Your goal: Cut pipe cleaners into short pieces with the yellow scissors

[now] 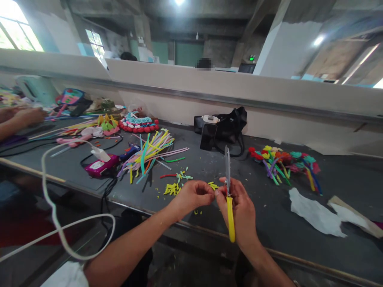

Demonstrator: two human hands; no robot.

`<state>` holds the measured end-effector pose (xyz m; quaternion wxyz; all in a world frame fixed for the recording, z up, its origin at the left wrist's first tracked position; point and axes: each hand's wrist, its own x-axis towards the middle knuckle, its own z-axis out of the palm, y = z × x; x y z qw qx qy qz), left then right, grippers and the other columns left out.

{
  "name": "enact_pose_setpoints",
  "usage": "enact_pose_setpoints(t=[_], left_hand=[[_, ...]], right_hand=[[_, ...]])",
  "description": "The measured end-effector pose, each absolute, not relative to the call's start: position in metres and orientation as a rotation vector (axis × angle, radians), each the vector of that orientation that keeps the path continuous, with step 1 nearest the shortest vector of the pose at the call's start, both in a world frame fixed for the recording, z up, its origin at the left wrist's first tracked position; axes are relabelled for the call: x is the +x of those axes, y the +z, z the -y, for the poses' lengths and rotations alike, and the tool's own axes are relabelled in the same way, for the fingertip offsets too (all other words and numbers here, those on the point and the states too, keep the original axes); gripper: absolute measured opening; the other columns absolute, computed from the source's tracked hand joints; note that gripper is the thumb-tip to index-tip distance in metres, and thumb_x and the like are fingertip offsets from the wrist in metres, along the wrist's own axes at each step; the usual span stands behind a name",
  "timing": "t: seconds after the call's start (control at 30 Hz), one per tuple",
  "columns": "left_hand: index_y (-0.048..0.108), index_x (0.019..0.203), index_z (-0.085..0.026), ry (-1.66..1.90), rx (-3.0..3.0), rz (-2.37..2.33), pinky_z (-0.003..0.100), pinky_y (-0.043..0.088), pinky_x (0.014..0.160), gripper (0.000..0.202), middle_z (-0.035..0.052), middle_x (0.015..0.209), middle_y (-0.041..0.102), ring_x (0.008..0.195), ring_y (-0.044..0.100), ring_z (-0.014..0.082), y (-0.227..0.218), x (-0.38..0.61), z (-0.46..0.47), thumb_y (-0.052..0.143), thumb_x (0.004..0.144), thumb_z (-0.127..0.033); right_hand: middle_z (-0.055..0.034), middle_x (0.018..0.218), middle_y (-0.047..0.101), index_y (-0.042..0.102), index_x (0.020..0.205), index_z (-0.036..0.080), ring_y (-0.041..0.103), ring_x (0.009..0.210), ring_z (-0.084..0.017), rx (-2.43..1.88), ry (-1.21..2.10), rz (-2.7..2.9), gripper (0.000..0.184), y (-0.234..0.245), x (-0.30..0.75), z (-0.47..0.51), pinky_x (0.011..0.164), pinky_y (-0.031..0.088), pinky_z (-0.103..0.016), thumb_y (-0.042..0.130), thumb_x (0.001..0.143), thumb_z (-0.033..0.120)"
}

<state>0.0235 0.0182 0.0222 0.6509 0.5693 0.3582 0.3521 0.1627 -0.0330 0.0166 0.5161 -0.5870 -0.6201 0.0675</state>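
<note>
My right hand (241, 207) is closed around a pair of yellow-handled scissors (229, 199), whose blades point up and away from me. My left hand (193, 195) is pinched shut right beside it, fingertips meeting the right hand's; whatever small piece it pinches is too small to make out. Both hands hover over the near edge of the dark grey workbench (269, 223). Just beyond them lie short yellow pipe-cleaner cuttings (172, 188) and a few coloured scraps.
A loose bundle of coloured pipe cleaners (151, 153) lies left of centre, by a pink glue gun (100, 166) with white cable. Finished pipe-cleaner flowers (284, 161) lie at right, white paper (317, 215) nearer. A black bag (224, 127) stands by the wall. Another person's arm (20, 117) rests far left.
</note>
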Motion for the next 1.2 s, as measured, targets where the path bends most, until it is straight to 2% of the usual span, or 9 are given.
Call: enact_pose_setpoints(t=[0.1,0.23,0.4,0.53,0.63,1.2], left_hand=[[0.065,0.064,-0.013,0.821,1.258,-0.802,0.022,0.033,0.057,0.016,-0.0022,0.058,0.057,0.055,0.045,0.0078,0.022,0.023,-0.020,0.073,0.060,-0.025],[0.065,0.065,-0.015,1.072,1.034,-0.714,0.021,0.037,0.064,0.009,-0.0019,0.062,0.058,0.061,0.049,0.0085,0.023,0.022,-0.024,0.071,0.063,-0.020],[0.063,0.067,-0.016,1.287,0.802,-0.573,0.024,0.043,0.071,0.009,-0.0008,0.068,0.060,0.068,0.054,0.0107,0.027,0.018,-0.030,0.071,0.066,-0.021],[0.063,0.068,-0.015,1.300,0.753,-0.559,0.022,0.043,0.070,0.011,-0.0012,0.070,0.060,0.067,0.054,0.0093,0.029,0.018,-0.027,0.072,0.065,-0.020],[0.062,0.067,-0.015,1.291,0.731,-0.538,0.020,0.043,0.067,0.012,-0.0027,0.067,0.058,0.065,0.052,0.0077,0.029,0.019,-0.024,0.073,0.064,-0.019],[0.063,0.069,-0.016,1.280,0.726,-0.568,0.022,0.044,0.070,0.013,-0.0015,0.069,0.060,0.069,0.057,0.0103,0.026,0.021,-0.020,0.074,0.065,-0.021]], right_hand=[[-0.0021,0.088,0.066,0.056,0.108,0.019,0.065,0.072,-0.013,-1.402,0.169,1.521,0.024,0.016,0.164,0.035,0.070,0.050,-0.025,0.055,0.086,0.029],[-0.0011,0.088,0.067,0.055,0.109,0.020,0.064,0.070,-0.013,-1.506,0.174,1.600,0.025,0.012,0.166,0.043,0.067,0.048,-0.024,0.055,0.088,0.032],[-0.0007,0.086,0.068,0.058,0.110,0.023,0.064,0.072,-0.016,-1.647,0.133,1.752,0.024,0.000,0.167,0.051,0.068,0.048,-0.026,0.051,0.087,0.030],[-0.0023,0.087,0.069,0.060,0.106,0.022,0.066,0.075,-0.017,-1.656,0.078,1.810,0.023,-0.003,0.165,0.056,0.067,0.048,-0.026,0.048,0.089,0.032],[-0.0011,0.081,0.069,0.061,0.103,0.023,0.066,0.069,-0.016,-1.661,0.052,1.822,0.022,-0.003,0.163,0.057,0.062,0.047,-0.024,0.048,0.089,0.033],[0.0012,0.066,0.065,0.060,0.100,0.021,0.061,0.054,-0.014,-1.645,0.021,1.882,0.022,-0.013,0.162,0.060,0.056,0.042,-0.022,0.043,0.093,0.032]])
